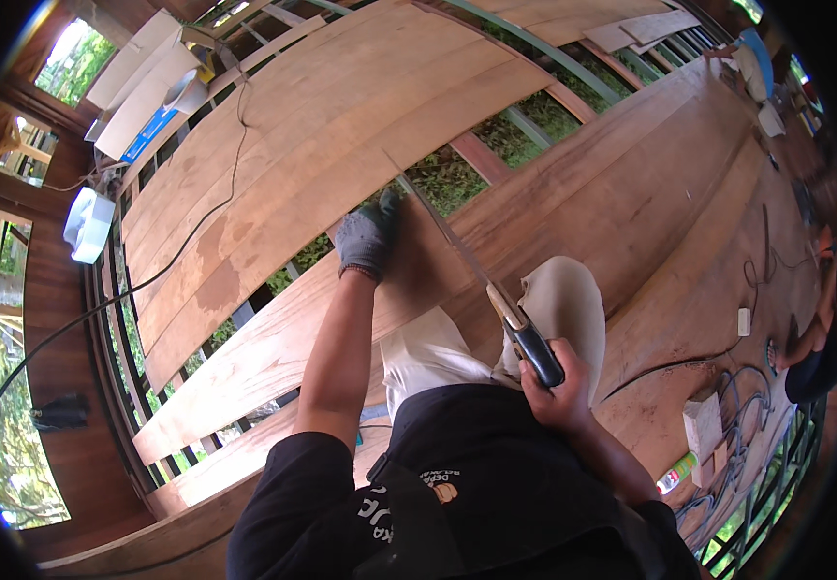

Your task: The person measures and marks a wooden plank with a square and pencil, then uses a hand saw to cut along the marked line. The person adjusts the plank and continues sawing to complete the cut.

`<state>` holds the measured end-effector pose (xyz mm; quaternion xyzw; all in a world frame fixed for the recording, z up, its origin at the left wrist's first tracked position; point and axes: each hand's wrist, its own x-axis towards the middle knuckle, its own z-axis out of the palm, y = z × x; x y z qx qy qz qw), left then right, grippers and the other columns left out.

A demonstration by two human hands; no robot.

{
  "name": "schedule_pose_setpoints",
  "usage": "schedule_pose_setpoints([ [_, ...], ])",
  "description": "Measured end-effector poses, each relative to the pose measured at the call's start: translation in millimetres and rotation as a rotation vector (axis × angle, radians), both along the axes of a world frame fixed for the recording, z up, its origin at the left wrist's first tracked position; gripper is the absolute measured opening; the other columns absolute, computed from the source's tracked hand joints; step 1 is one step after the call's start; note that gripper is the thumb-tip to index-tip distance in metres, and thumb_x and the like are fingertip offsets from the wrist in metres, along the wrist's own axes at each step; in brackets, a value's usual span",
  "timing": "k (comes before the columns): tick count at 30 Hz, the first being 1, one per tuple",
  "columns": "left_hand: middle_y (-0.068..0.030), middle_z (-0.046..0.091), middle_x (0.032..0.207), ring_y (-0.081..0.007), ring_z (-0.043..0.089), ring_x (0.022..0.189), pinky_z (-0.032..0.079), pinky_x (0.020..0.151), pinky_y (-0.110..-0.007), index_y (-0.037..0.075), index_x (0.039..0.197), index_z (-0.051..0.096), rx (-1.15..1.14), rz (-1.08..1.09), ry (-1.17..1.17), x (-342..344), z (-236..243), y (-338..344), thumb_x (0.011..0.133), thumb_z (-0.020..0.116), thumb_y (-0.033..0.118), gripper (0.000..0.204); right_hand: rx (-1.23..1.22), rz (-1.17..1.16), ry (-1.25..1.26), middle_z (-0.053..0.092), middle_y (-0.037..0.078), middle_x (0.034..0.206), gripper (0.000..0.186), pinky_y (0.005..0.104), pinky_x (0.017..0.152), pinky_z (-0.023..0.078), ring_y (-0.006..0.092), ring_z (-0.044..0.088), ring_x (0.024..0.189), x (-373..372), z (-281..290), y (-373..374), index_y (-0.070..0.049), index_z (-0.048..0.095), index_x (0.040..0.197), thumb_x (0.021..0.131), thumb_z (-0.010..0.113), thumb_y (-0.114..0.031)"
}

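My left hand (368, 235), in a grey work glove, grips the far edge of a long wooden plank (273, 340) beside a gap in the floor. Its fingertips are partly hidden at that edge. In my right hand (565, 389), bare and closed, is the black handle of a handsaw (531, 350). The thin blade points forward and left, across the plank's edge and over the gap, to the right of my gloved hand. Whether its teeth touch the wood I cannot tell. My knees, in light trousers, rest on or over the boards.
Large wooden panels (341, 106) lie over metal joists with open gaps. A black cable (186, 237) crosses them. At right are coiled cords (749, 406), a green-and-white tube (676, 474) and a person (810, 338); another person (755, 66) is farther off. Cardboard boxes (147, 72) stand at far left.
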<state>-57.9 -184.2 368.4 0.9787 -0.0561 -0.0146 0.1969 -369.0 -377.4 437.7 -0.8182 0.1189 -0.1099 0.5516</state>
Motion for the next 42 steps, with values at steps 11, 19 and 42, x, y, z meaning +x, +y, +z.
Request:
schedule_pose_setpoints([
  [11,-0.0263,0.069,0.111,-0.0454,0.065,0.107,0.05,0.093,-0.054,0.008,0.115,0.071,0.019,0.034,0.069,9,3,3,0.098,0.04,0.06,0.062,-0.125,0.002,0.01,0.061,0.015,0.068,0.024,0.04,0.056,0.051,0.0345,0.066,0.061,-27,9,8,-0.002,0.057,0.09,0.082,0.076,-0.014],
  [19,-0.0261,0.071,0.102,-0.0456,0.065,0.104,0.05,0.092,-0.054,0.005,0.103,0.075,0.056,0.046,0.06,7,0,-3,0.1,0.037,0.062,0.068,-0.163,0.054,0.012,0.063,0.015,0.071,0.024,0.0445,0.058,0.052,0.037,0.066,0.063,-43,8,4,-0.004,0.056,0.089,0.081,0.074,-0.017],
  [42,-0.0288,0.07,0.097,-0.0477,0.065,0.101,0.05,0.087,-0.055,0.004,0.103,0.076,0.127,0.141,-0.063,17,10,7,0.098,0.035,0.067,0.075,-0.104,0.196,0.041,0.067,0.016,0.085,0.041,0.0427,0.065,0.057,0.0358,0.069,0.076,-44,2,-3,-0.003,0.058,0.105,0.074,0.08,-0.02],
])
